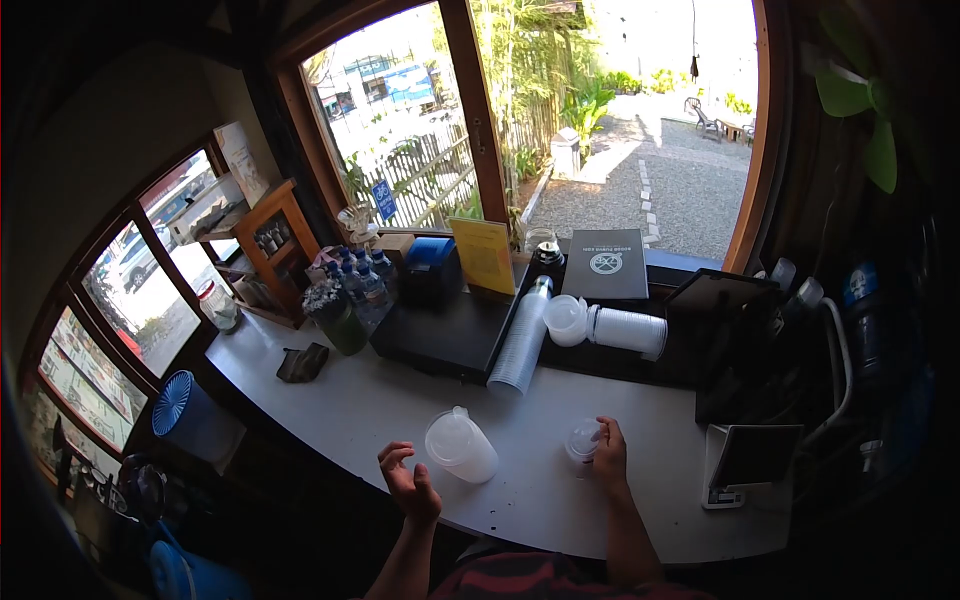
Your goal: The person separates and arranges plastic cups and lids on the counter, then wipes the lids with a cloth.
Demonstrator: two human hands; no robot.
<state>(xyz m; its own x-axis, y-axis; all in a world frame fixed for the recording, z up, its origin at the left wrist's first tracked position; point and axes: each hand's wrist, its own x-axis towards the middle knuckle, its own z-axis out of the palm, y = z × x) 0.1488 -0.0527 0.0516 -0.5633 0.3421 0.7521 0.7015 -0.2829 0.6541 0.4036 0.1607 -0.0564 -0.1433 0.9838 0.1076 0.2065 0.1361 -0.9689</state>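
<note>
My right hand (611, 455) has its fingers around the side of a clear plastic cup (580, 441), which is over the pale counter (545, 500). My left hand (411, 488) is raised at the counter's near edge, palm inward, its fingers loosely bent and apart with nothing in them. Just right of that hand stands a white plastic pitcher (467, 452) with a translucent lid, not touched by it. Beyond the pitcher lies a long stack of clear cups (520, 345). A second, shorter stack (628, 331) and a round clear container (566, 321) lie beside it.
A black cash drawer (440, 335) sits behind the pitcher, with water bottles (368, 280) to its left. A dark wallet-like item (302, 363) lies on the counter's left. On the right stands a tablet-like screen (757, 462). Near the window is a black menu board (606, 264).
</note>
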